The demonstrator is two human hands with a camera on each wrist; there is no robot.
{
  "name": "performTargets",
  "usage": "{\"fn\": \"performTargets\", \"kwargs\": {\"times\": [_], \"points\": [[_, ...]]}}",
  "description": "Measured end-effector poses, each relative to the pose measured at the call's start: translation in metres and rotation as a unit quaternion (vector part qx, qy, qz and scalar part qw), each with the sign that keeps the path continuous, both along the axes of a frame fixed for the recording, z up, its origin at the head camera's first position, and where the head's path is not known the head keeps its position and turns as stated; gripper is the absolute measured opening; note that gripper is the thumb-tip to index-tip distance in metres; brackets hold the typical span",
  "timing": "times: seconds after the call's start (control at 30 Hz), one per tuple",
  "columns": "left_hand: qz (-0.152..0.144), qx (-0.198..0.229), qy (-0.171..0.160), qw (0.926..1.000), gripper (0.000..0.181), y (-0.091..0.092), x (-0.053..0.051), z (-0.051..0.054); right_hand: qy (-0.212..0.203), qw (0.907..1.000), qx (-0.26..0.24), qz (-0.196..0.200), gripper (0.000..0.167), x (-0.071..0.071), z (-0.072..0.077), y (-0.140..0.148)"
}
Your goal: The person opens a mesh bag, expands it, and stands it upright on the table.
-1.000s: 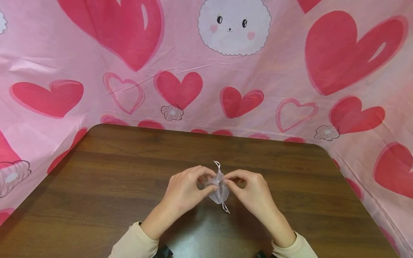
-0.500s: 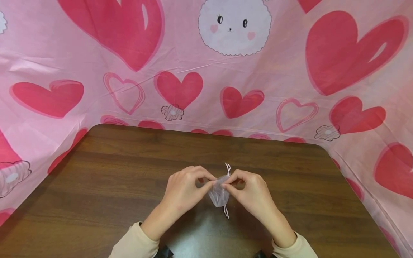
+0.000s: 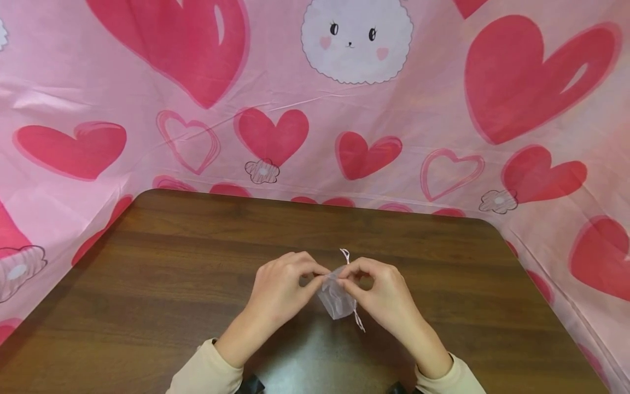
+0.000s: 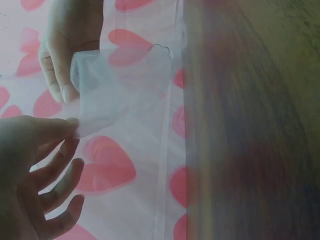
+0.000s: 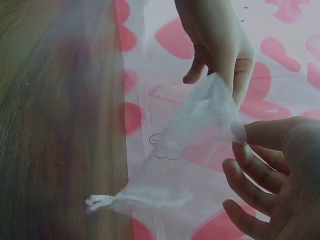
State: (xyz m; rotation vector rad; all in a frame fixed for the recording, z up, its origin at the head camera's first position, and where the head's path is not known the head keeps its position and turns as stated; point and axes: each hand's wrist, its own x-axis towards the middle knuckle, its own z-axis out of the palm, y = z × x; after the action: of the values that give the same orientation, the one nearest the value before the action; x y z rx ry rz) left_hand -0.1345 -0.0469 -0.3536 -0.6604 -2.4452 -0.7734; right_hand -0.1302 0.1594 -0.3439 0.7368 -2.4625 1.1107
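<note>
Near drawstring (image 3: 360,322) swung toward right edge of tabletop (image 3: 162,290); bag (image 3: 336,302) likely turned. Left hand (image 3: 284,285), right hand (image 3: 385,288) both pinch it narrowly.

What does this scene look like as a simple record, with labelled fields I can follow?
Left hand: pinches a small bag
Right hand: pinches the same bag, beside the left hand
Bag material: thin, whitish, see-through
Cord loops: white; one on the far side, one on the near side
Table: brown, wood-grained
Backdrop: pink, printed with hearts
Sleeves: cream
</note>
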Motion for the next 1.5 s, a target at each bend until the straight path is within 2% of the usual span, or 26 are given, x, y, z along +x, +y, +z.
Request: {"fn": "performTargets", "kwargs": {"times": [0.3, 0.6, 0.8, 1.13, 1.23, 1.5], "points": [[0.012, 0.051, 0.027, 0.9983, 0.014, 0.0000, 0.0003, 0.0027, -0.026, 0.9996, 0.003, -0.011, 0.023, -0.0009, 0.0012, -0.0007], [0.032, 0.054, 0.025, 0.9977, 0.017, -0.0004, 0.0003, 0.0037, -0.057, 0.9970, 0.031, -0.041, 0.019, 0.0006, 0.0004, -0.0015], [0.037, 0.054, 0.015, 0.9977, 0.020, -0.0010, 0.0004, 0.0041, -0.045, 0.9966, 0.042, -0.055, 0.016, 0.0005, -0.0007, -0.0013], [0.032, 0.055, 0.013, 0.9979, 0.023, -0.0010, 0.0004, 0.0033, -0.008, 0.9986, 0.019, -0.048, 0.017, -0.0004, -0.0011, -0.0017], [0.025, 0.058, 0.007, 0.9980, 0.024, -0.0007, 0.0009, 0.0030, -0.006, 0.9991, 0.010, -0.042, 0.017, -0.0011, -0.0013, -0.0016], [-0.036, 0.056, -0.004, 0.9977, 0.027, 0.0005, 0.0021, 0.0035, -0.017, 0.9983, 0.010, -0.054, 0.014, -0.0028, -0.0011, 0.0005]]}}
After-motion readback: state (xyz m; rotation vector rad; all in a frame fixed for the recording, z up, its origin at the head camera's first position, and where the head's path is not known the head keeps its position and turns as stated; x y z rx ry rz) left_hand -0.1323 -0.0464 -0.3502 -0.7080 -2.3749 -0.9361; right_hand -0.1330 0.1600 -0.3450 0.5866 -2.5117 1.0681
